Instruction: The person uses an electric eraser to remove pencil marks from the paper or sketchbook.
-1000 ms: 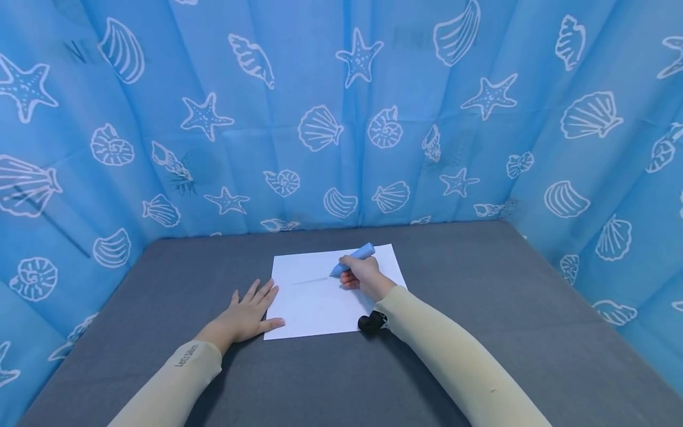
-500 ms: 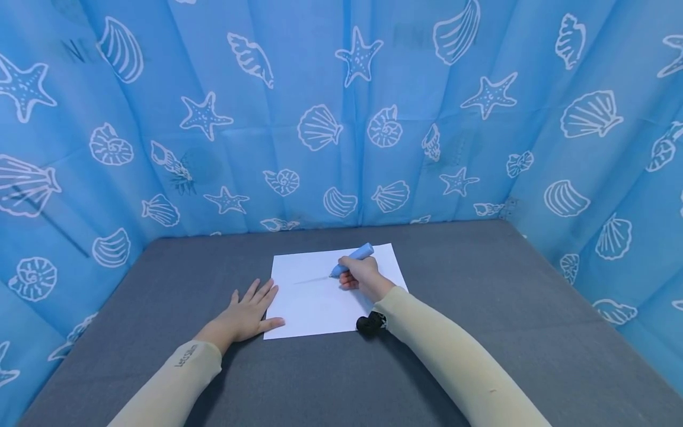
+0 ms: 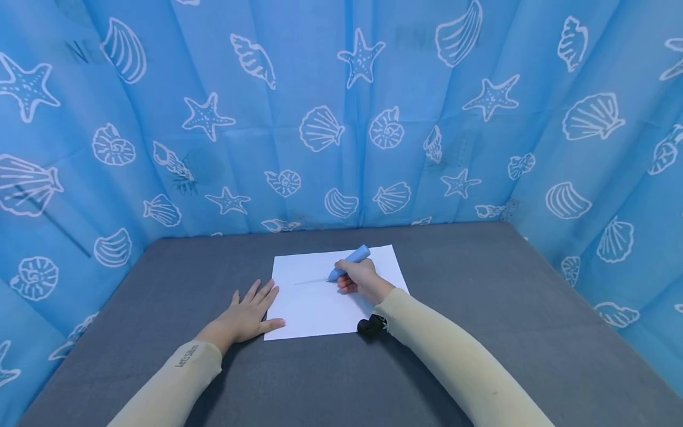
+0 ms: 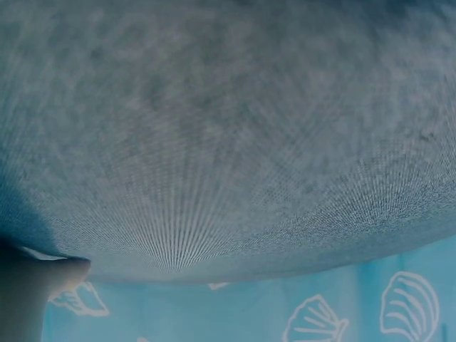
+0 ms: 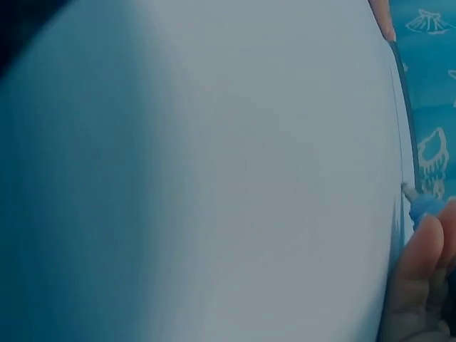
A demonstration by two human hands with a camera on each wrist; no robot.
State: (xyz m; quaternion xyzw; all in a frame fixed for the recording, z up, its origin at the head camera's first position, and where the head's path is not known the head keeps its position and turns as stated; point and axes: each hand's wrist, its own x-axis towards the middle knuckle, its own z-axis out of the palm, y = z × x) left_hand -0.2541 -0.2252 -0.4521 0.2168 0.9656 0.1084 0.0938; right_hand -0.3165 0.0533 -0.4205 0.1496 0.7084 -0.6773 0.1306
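Note:
A white sheet of paper (image 3: 304,317) lies on the grey cloth surface, with a thin faint line (image 3: 310,281) across its upper half. My left hand (image 3: 244,314) rests palm down with fingers spread, its fingertips and thumb on the sheet's left edge. Part of that hand (image 4: 35,288) enters the left wrist view at lower left. My right hand (image 3: 363,279) grips a thick light-blue pen (image 3: 353,259), tilted with its narrow tip down at the line's right end. In the right wrist view the pen (image 5: 426,204) has its tip at the line; whether it touches is hard to tell.
Grey cloth (image 3: 507,332) covers the table around the paper. A blue curtain (image 3: 320,71) printed with white shells and starfish hangs behind and at both sides. A black round object (image 3: 370,325) sits at my right wrist, near the paper's front edge.
My right hand has moved slightly left and toward me with the pen, whose tip sits a little lower than before. My left hand stays in place on the paper's edge.

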